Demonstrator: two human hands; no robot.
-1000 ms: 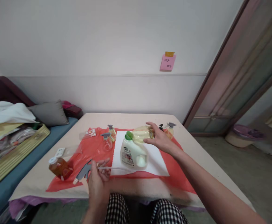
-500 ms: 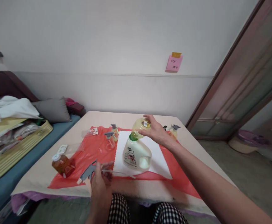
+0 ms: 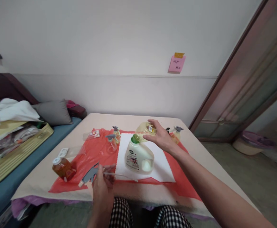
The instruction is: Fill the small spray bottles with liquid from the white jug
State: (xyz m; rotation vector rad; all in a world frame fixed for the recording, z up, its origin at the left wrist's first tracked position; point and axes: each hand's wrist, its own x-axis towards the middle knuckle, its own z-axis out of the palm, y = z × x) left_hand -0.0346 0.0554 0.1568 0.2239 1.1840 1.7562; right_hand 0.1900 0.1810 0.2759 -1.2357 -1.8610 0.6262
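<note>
My right hand (image 3: pixel 160 135) grips a clear, yellowish spray bottle body (image 3: pixel 145 129), tipped almost onto its side. Its neck end meets the green mouth (image 3: pixel 135 138) of a pale green detergent jug (image 3: pixel 138 158), which stands upright on a white sheet (image 3: pixel 163 169). Whether liquid is flowing cannot be made out. Low in front, my left hand (image 3: pixel 104 180) is closed around a grey trigger sprayer head (image 3: pixel 91 173), whose thin dip tube (image 3: pixel 122 175) points right, just in front of the jug.
A bottle of amber liquid (image 3: pixel 64 168) with a white cap stands at left on red cloth (image 3: pixel 100 152). Small spray bottles (image 3: pixel 112 144) stand behind it; another spray bottle (image 3: pixel 177 134) is at back right. Clear packaging (image 3: pixel 73 152) lies at left. A pink note (image 3: pixel 177 64) hangs on the wall.
My right hand and the yellowish bottle have dropped slightly and shifted a little right, the bottle now lying flatter. My left hand and the jug have barely moved.
</note>
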